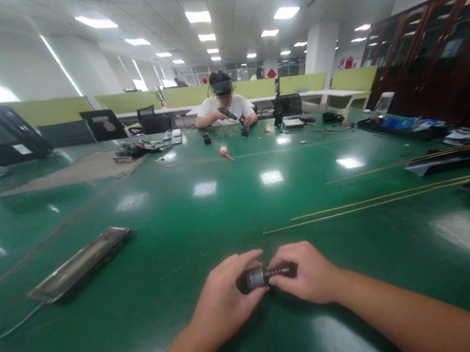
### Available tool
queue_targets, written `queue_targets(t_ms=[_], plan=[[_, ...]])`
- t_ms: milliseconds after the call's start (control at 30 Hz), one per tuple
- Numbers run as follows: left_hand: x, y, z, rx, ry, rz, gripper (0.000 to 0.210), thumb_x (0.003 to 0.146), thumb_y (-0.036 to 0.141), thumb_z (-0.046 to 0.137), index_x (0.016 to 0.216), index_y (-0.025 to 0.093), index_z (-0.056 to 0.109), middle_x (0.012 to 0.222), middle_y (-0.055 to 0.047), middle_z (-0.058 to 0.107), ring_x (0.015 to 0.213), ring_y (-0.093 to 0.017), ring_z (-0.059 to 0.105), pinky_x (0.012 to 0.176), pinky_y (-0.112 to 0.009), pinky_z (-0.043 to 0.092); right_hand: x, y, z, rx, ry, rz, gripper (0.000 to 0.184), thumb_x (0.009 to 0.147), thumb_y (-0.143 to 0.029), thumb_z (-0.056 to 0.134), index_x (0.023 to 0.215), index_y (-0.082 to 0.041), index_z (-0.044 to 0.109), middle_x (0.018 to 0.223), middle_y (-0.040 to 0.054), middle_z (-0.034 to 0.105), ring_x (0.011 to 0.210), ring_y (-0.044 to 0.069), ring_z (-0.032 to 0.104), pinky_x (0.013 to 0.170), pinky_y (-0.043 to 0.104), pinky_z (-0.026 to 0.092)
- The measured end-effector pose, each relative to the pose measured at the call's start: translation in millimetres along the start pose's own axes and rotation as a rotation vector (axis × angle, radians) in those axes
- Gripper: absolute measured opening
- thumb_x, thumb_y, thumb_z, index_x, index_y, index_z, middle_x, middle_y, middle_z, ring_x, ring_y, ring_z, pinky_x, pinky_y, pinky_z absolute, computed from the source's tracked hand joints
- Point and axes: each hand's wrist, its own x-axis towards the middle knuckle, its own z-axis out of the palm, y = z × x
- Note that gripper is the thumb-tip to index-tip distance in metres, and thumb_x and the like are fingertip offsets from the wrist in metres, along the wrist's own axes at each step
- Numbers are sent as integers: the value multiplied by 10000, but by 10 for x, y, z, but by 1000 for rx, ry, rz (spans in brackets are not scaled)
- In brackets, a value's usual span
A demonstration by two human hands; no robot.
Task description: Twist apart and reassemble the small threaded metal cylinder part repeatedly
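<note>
Low over the green tabletop, both hands meet at a small grey-and-black cylindrical part, which lies sideways. My left hand is curled around its thick body, thumb below and fingers above. A narrower dark shaft extends from it to the right. My right hand pinches around this shaft with thumb and fingertips, and its dark far end disappears toward the palm. Whether the body and shaft are one piece or two joined pieces I cannot tell.
A long metal-framed bar with a cable lies at left on the green table. Thin brass-coloured rods reach in from the right. An orange screwdriver lies farther off. Across the table a person holds a dark tool.
</note>
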Motion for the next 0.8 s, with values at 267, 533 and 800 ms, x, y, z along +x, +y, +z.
queue_targets(t_ms=[267, 533, 800], plan=[[-2, -7, -2, 7, 10, 2, 532, 778, 164, 741, 1261, 308, 571, 1017, 13, 723, 923, -171, 684, 853, -298, 528, -14, 8, 2, -11, 2, 6, 54, 789, -203, 711, 840, -194, 727, 764, 12, 715, 688, 158, 639, 662, 250, 450], [2, -12, -20, 15, 1, -5, 521, 783, 183, 742, 1261, 303, 573, 1024, 5, 722, 927, -176, 683, 855, -306, 532, -8, 2, -12, -24, 4, 8, 41, 791, -210, 706, 827, -197, 722, 753, 11, 710, 679, 160, 633, 651, 254, 447], [6, -21, -9, 8, -6, -5, 519, 790, 187, 738, 1264, 314, 568, 1028, 12, 720, 934, -175, 682, 859, -310, 531, -9, 4, -16, -16, 2, 16, 43, 794, -221, 705, 825, -197, 722, 750, 12, 707, 683, 159, 634, 651, 256, 442]])
